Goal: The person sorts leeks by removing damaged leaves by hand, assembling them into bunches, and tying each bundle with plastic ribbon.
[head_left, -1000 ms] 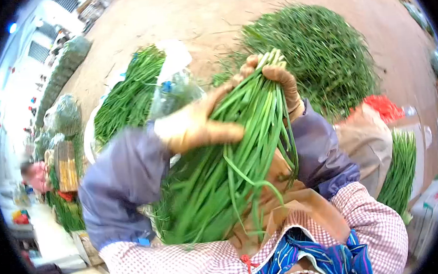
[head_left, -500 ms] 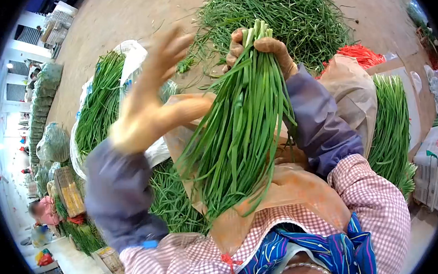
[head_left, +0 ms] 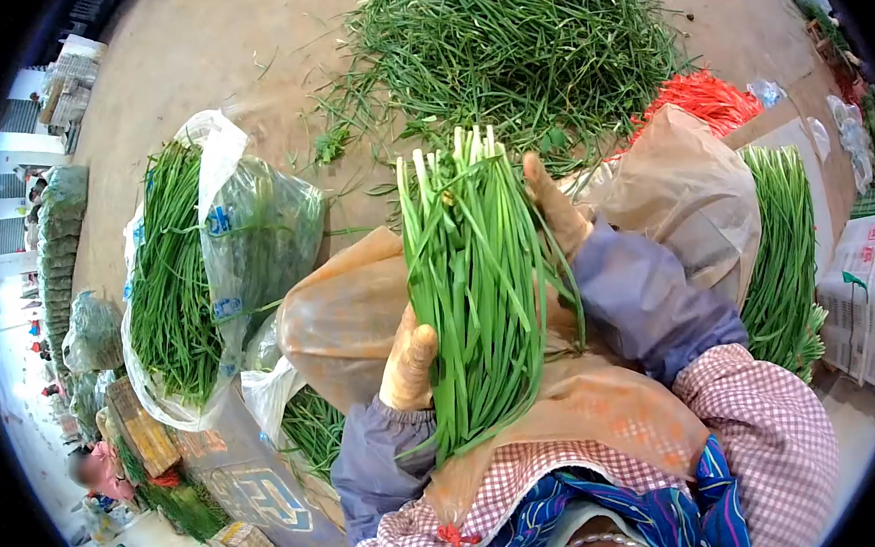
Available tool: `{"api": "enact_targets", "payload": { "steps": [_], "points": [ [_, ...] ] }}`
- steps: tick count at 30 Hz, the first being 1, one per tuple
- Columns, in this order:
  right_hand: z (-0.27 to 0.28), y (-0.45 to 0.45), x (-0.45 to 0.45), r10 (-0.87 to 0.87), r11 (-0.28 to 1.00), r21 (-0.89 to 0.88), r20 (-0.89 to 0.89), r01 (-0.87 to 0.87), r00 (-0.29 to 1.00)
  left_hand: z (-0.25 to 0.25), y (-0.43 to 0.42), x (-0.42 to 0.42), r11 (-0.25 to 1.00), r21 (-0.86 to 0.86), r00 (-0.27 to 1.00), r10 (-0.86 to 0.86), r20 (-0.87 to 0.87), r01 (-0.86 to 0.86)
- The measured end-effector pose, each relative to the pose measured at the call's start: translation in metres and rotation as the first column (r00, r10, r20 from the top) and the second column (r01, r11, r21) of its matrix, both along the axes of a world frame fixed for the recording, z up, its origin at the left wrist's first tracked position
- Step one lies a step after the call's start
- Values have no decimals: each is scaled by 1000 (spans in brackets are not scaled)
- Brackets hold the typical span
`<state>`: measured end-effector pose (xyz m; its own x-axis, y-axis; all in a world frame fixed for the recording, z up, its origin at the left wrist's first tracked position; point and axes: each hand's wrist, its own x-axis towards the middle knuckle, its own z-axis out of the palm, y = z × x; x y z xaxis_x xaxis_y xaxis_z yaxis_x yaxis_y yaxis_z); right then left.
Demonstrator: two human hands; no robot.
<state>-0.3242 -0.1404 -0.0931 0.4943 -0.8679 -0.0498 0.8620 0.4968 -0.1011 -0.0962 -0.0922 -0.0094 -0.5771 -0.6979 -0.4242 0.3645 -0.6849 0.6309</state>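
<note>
Green bunch [head_left: 478, 281] up in front of chest, between both hands, pale cut ends at top, leaves hanging down toward the apron [head_left: 586, 405]. Left hand [head_left: 408, 364] low on the bunch's left edge, thumb up alongside, fingers partly behind leaves; how tightly it grips can't be made out. Right hand [head_left: 559, 206] higher, on the right side, thumb spread away from the stems, hand not closed round them; fingers hidden behind bunch. Purple sleeves [head_left: 649, 286] on both forearms, checked shirt [head_left: 766, 404] above the elbows, blue scarf [head_left: 672, 505] at neck. Big loose heap [head_left: 514, 48] of greens on the floor [head_left: 185, 78] ahead, past the bunch. Left: white bag [head_left: 221, 141] with long greens [head_left: 173, 290] lying in it, lettered board [head_left: 266, 500] below, small patch of greens [head_left: 312, 427] near left sleeve. Tan plastic [head_left: 345, 319] just left of bunch, tan sheet [head_left: 682, 178] beyond right hand. Red strips [head_left: 703, 102] behind that sheet, stacked greens [head_left: 782, 252] right of it, white crate [head_left: 866, 317] at far right. Far left: row of filled bags [head_left: 65, 246], wooden crate [head_left: 141, 427], person in pink [head_left: 109, 469], small and blurred.
</note>
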Motion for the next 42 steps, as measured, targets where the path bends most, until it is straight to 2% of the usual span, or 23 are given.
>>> {"api": "enact_targets", "payload": {
  "steps": [1, 3, 7, 10, 12, 13, 15, 16, 17, 19, 21, 22, 24, 27, 29, 31, 33, 34, 35, 37, 39, 41, 42],
  "points": [
    [-4, 8, 0, 52, 999, 10, 34, -52, 998, -3, -4, 0, 1000, -15, 998, 8, 58, -7],
    [35, 35, 19, 70, 959, 280, -129, -32, 989, -8, -11, -2, 999, -50, 985, 24, 170, -16],
    [37, 33, 40, 208, 862, 489, -96, -137, 973, -9, -38, -14, 994, -3, 945, -102, 310, 108],
    [17, 17, 59, 134, 817, 552, 97, -165, 986, -3, -80, -24, 931, 276, 862, -333, 382, 237],
    [-13, 9, 72, 108, 789, 614, -75, -39, 991, -6, -111, -33, 866, 371, 760, -481, 437, 335],
    [-28, 5, 74, 126, 776, 630, -180, 16, 975, -19, -129, -34, 819, 320, 679, -573, 458, 476],
    [-94, -6, 77, 215, 724, 682, -78, -106, 973, -72, -156, -37, 669, 658, 656, -673, 341, 345],
    [-125, -12, 77, 256, 694, 700, -22, -168, 966, -116, -169, -32, 570, 739, 619, -738, 268, 359],
    [-144, -18, 73, 277, 692, 718, -164, -78, 947, -138, -182, -40, 471, 813, 638, -752, 167, 342],
    [-216, -17, 77, 183, 780, 625, -229, 1, 956, -184, -191, -54, 461, 817, 545, -808, 224, 348],
    [-223, -19, 70, 132, 810, 570, -401, 135, 907, -204, -187, -58, 498, 787, 601, -771, 209, 365],
    [-213, -20, 69, 121, 813, 565, -400, 141, 908, -212, -183, -54, 518, 778, 633, -746, 207, 357],
    [-192, -35, 58, 88, 827, 553, -304, 100, 949, -235, -187, -39, 631, 515, 432, -774, 463, 580],
    [-143, -66, 38, 12, 887, 453, -227, 95, 974, -181, -203, -51, 605, 205, 161, -494, 854, 769],
    [-116, -77, 33, -30, 908, 395, -279, 143, 960, -128, -205, -62, 583, 163, 85, -375, 923, 796],
    [-96, -85, 45, -150, 899, 343, -342, 272, 928, -88, -202, -64, 599, 27, 183, -287, 940, 800],
    [-49, -84, 51, -370, 860, 187, -410, 474, 833, -43, -181, -67, 735, -88, 320, -182, 930, 672],
    [-20, -80, 53, -430, 831, 187, -381, 524, 818, -42, -167, -59, 751, -336, 565, -60, 823, 568],
    [-14, -79, 60, -477, 795, 157, -435, 586, 764, -56, -156, -45, 735, -502, 688, 67, 722, 456],
    [24, -66, 65, -533, 761, 160, -398, 629, 746, -11, -121, -46, 960, -258, 878, 31, 478, 107],
    [51, -50, 73, -577, 729, 122, -420, 674, 700, 15, -92, -28, 976, -91, 856, -128, 501, 200],
    [73, -33, 86, -617, 721, 91, -369, 687, 695, 4, -57, -8, 985, -107, 950, -99, 297, 136],
    [74, -24, 89, -505, 813, 96, -375, 574, 778, 9, -41, -8, 989, -97, 945, -73, 318, 109]
  ]
}}
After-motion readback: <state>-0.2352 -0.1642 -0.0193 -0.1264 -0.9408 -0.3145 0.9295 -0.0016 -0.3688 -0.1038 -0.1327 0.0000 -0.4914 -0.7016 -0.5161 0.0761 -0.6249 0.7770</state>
